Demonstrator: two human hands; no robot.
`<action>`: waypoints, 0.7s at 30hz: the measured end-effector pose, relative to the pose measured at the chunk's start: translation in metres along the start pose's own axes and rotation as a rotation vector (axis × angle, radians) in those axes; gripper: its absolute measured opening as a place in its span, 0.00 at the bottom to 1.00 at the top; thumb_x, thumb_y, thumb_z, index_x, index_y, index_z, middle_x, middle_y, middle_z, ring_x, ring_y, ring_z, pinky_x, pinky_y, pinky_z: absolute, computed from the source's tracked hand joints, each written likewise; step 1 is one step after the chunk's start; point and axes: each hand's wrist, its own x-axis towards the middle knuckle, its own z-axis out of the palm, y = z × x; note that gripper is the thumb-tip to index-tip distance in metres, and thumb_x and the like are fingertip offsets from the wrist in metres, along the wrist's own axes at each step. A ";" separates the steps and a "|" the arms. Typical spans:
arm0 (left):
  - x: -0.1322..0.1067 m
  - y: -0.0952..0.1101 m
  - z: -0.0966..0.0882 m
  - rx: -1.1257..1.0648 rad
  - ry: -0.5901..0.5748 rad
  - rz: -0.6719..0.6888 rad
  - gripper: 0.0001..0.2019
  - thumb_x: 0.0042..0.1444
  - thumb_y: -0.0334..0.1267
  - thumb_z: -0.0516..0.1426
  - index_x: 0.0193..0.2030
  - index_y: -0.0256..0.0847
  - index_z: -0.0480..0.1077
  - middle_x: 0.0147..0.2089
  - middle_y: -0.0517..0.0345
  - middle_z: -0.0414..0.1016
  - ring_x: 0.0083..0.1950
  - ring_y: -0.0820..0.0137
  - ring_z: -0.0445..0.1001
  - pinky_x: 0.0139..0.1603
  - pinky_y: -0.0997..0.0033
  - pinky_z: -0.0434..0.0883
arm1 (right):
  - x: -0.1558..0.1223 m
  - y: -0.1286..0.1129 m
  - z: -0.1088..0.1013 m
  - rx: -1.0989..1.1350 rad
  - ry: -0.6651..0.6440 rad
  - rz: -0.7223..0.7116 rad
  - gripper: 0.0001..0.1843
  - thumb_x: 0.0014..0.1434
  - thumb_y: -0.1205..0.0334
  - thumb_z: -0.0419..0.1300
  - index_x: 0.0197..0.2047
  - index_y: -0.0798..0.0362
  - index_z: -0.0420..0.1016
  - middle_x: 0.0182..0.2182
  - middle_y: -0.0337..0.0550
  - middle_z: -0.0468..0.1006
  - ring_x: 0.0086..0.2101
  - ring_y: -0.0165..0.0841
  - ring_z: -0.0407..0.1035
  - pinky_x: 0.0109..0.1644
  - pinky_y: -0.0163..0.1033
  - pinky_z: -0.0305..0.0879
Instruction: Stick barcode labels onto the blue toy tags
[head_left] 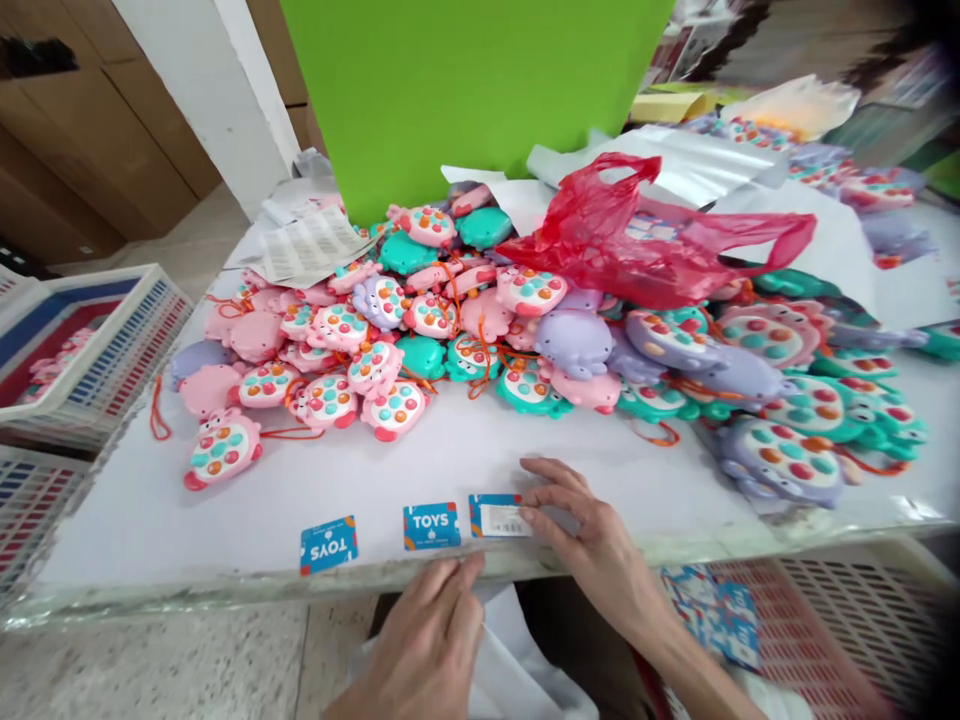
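My right hand (592,535) reaches over the table's front edge, its fingers apart and stretched out. Its fingertips touch the right end of a blue card (477,520) that has a white printed label (502,521) on it. Low at the edge is my left hand (431,630), fingers bent and pressed together; whatever they hold, if anything, is hidden. Two more blue cards lie to the left: a TOYS card (430,526) facing me and another TOYS card (329,546) turned upside down. White material (517,660) hangs below the edge beside my left hand.
Pink, purple and green animal-shaped toys (394,408) with coloured buttons and orange cords are heaped across the table (187,540). A red plastic bag (600,240) lies on the heap before a green panel (480,90). Baskets (142,330) stand left; a pink basket (780,620) holds more cards.
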 end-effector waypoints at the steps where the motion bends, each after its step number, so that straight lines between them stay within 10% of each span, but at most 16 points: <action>1: 0.000 -0.001 0.000 0.006 -0.006 0.003 0.14 0.55 0.23 0.45 0.45 0.36 0.65 0.58 0.43 0.67 0.60 0.59 0.64 0.54 0.61 0.70 | 0.000 0.001 0.001 -0.005 0.008 -0.005 0.09 0.56 0.56 0.58 0.29 0.49 0.76 0.51 0.47 0.71 0.55 0.44 0.58 0.56 0.51 0.55; 21: 0.008 -0.005 0.002 0.023 -0.080 0.063 0.15 0.56 0.21 0.42 0.44 0.30 0.66 0.57 0.37 0.67 0.56 0.56 0.67 0.52 0.57 0.71 | 0.001 0.004 0.005 -0.102 -0.001 -0.062 0.08 0.57 0.60 0.56 0.28 0.49 0.74 0.49 0.47 0.72 0.54 0.43 0.55 0.56 0.52 0.56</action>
